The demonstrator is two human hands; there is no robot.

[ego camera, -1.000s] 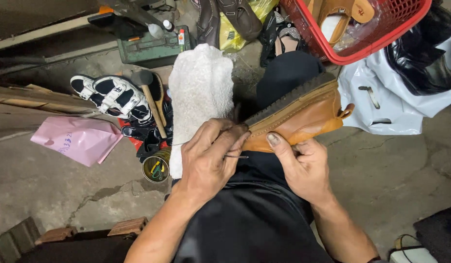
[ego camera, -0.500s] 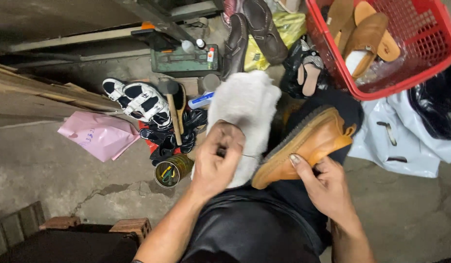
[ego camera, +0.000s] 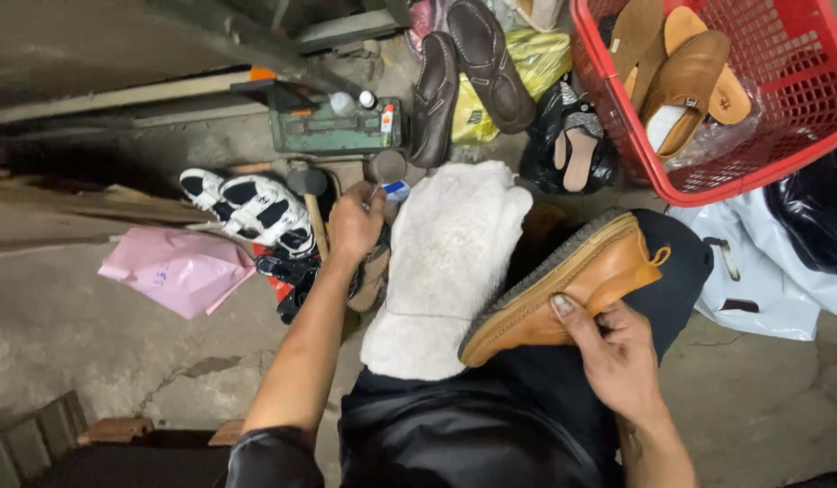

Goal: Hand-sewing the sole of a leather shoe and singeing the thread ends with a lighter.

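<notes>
We held the tan leather shoe (ego camera: 572, 285) on its side across our lap at centre right, right hand (ego camera: 617, 352) clasped on its upper. Our left hand (ego camera: 355, 221) reached forward at centre, pinching a small tool beside the hammer (ego camera: 308, 194) and white cloth (ego camera: 450, 262); fetching supplies seemed underway.

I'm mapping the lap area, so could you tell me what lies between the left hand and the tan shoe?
In the head view, a white fluffy cloth lies between the left hand and the tan shoe.
</notes>
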